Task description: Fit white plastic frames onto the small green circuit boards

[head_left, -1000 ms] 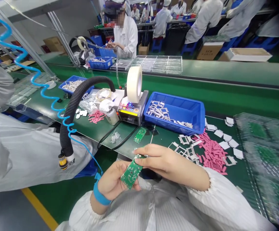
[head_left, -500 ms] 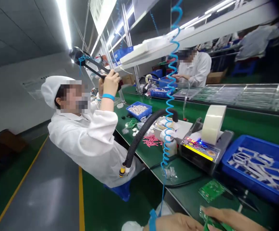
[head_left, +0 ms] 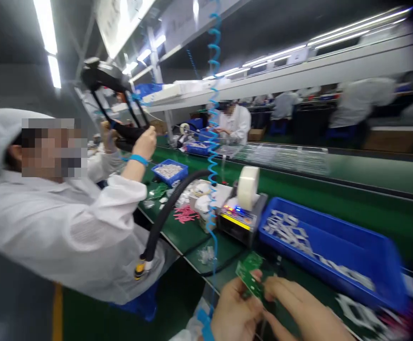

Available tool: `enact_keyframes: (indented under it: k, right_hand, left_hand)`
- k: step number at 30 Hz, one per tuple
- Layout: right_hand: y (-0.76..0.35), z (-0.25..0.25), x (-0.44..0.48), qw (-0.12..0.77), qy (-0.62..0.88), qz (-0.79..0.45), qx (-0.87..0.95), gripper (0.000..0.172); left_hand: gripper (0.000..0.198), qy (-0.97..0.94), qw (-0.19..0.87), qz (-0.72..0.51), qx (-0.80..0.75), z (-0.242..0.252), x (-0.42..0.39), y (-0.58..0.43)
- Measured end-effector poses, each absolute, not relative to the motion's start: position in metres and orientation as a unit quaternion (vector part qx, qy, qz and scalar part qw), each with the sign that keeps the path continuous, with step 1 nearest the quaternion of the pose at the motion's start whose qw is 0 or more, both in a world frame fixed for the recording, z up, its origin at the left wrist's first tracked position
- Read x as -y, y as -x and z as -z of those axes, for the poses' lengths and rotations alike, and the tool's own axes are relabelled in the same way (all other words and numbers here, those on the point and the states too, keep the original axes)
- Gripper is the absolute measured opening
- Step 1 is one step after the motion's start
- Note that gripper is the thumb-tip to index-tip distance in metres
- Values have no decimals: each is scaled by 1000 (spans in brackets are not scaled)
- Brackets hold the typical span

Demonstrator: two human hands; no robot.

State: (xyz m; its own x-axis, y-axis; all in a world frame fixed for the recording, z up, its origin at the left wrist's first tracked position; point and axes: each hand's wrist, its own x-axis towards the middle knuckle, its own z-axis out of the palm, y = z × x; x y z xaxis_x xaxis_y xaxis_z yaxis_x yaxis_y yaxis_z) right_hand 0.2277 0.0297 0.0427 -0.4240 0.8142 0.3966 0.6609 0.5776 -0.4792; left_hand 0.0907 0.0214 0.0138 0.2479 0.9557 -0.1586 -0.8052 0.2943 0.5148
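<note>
1. Our left hand (head_left: 233,308) is closed round the lower part of a green circuit board (head_left: 249,282), held before us near the bench edge; pinching by the rims, off the components, seems safest.
2. Our right hand (head_left: 298,296) is right beside it, fingertips at the board's side; blur hides whether they grip, so we cannot tell. A light touch there looks wise.
3. A blue wrist band (head_left: 205,324) circles our left wrist, and a coiled blue cord (head_left: 213,156) hangs down to it; we want slack, clear of the board.
4. Beyond, small clear parts (head_left: 206,255) lie on the bench (head_left: 195,239); snagging them with the cord is a likely slip.
5. Past our hands stand a blue tray (head_left: 366,246) of white frames (head_left: 288,232) and a tape dispenser (head_left: 240,222); we should mind our right elbow.
6. Across the bench sits a person in white (head_left: 242,125); our eyes belong on the board.
</note>
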Motion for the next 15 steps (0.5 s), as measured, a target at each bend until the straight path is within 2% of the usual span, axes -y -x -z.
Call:
enact_keyframes:
  k: [4, 8, 11, 13, 15]
  right_hand:
    - [-221, -74, -19, 255, 495, -163, 814, 17]
    - [-241, -95, -30, 284, 494, -163, 806, 21]
    - [-297, -108, -61, 275, 559, -93, 777, 14]
    - [-352, -109, -95, 219, 674, -6, 706, 7]
    - [-409, -100, -131, 186, 751, 24, 634, 3]
  left_hand:
    - [37, -183, 790, -535, -236, -21, -20, -98]
    - [49, -184, 804, -513, -237, -26, -31, -101]
    - [53, -162, 810, -496, -266, -22, -39, -91]
    - [46, -138, 812, -476, -307, -10, -42, -78]
    - [40, -107, 807, -468, -343, 11, -42, -62]
